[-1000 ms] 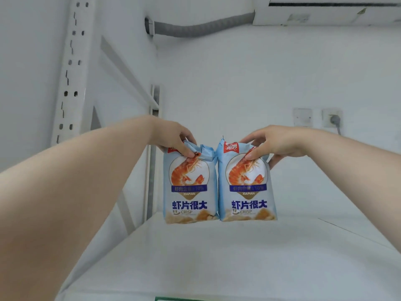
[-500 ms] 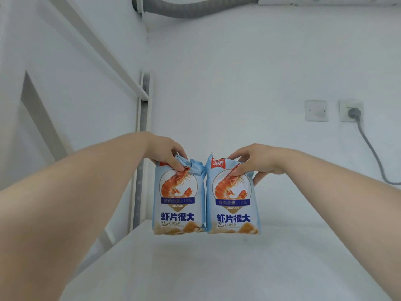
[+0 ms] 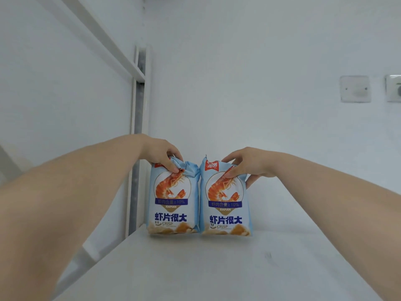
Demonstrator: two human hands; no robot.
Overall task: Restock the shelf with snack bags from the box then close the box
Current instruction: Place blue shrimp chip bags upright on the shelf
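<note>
Near edge: bare white shelf (image 3: 217, 268), matte, smooth, a small scuff mid-board. Both forearms reached forward over it to the far end.

Left hand (image 3: 161, 154) pinched the crumpled top seal of the left snack bag (image 3: 173, 205), thumb on the front face, fingers behind. Right hand (image 3: 247, 164) pinched the top corner of the right snack bag (image 3: 225, 209) the same way, remaining fingers spread down its right side.

Key relation: each bag hung directly below its hand, long axis vertical, bases at the shelf's back edge and apparently resting on it; contact line couldn't be confirmed. Bags side by side, touching or nearly so. Neither hand was clearly nearer.

Bags: glossy pale-blue film pillow packs, puffy, shrimp print, crimped tops. Probably light, likely to tip if released unevenly.

Behind: white wall (image 3: 260, 83), slotted metal upright (image 3: 138, 127) at left, wall socket plate (image 3: 355, 89) at right. Box not in view.
</note>
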